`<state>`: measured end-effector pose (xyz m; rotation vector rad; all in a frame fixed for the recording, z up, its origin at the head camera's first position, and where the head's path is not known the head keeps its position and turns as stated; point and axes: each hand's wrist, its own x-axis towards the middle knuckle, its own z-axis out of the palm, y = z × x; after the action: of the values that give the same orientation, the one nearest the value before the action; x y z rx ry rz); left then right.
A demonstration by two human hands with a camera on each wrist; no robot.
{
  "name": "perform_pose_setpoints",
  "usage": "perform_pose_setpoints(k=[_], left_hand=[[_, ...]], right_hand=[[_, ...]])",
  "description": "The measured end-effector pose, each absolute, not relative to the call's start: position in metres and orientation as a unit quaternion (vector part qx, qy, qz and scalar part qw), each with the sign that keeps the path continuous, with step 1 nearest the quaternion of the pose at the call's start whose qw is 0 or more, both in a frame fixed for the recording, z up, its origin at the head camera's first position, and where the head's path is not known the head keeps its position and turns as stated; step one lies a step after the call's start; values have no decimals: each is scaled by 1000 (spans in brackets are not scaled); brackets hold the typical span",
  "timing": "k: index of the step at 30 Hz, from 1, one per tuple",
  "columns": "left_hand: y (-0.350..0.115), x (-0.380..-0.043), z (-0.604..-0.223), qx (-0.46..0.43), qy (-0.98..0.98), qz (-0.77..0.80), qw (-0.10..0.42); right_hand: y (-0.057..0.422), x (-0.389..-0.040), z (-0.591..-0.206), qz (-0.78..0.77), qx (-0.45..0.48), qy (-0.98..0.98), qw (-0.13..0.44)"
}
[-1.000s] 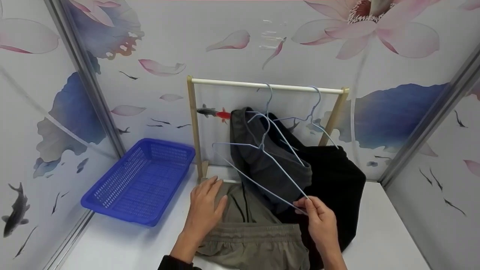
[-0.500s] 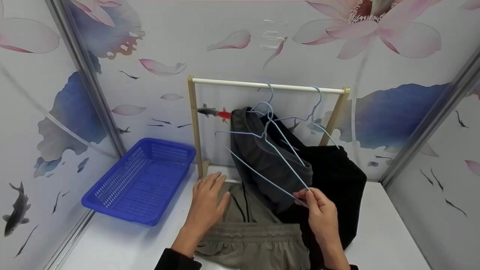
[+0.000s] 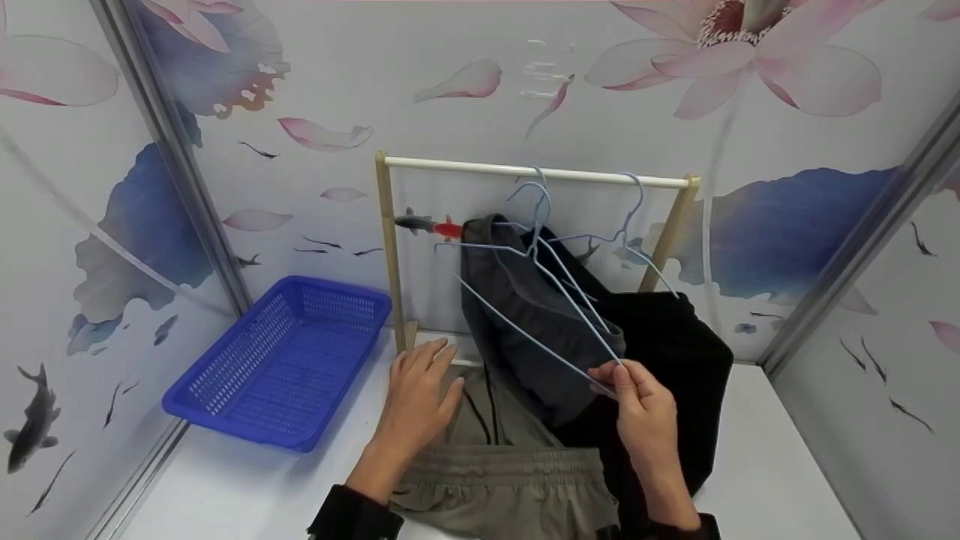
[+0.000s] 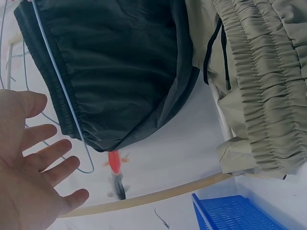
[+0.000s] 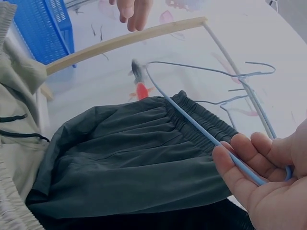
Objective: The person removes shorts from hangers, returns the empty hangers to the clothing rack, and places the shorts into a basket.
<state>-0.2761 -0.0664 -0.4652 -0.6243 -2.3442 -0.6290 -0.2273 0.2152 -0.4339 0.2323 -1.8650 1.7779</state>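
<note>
My right hand pinches one corner of a light-blue wire hanger, held tilted in front of the rack. Its hook reaches up close to the rail, beside a second hanger's hook; whether they touch I cannot tell. In the right wrist view, thumb and fingers lie around the hanger. My left hand has its fingers spread and holds nothing, above the left end of khaki drawstring shorts. Dark grey shorts with an elastic waist hang behind the held hanger. Black clothing hangs to their right.
A wooden rack with a pale rail stands at the back, two hangers hooked on it. Left of its post sits a blue perforated basket. Printed wall panels enclose the white table at the back and sides.
My right hand has moved up slightly with the hanger, and the hanger's hook has risen from in front of the grey shorts towards the rail. My left hand has shifted up a little.
</note>
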Motion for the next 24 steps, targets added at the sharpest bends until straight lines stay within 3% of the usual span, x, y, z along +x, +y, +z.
perform_pose_setpoints(k=[24], left_hand=[[-64,-283,-459,-246,-888,-211,326]], right_hand=[[200,-228,-387,635,98,-716,273]])
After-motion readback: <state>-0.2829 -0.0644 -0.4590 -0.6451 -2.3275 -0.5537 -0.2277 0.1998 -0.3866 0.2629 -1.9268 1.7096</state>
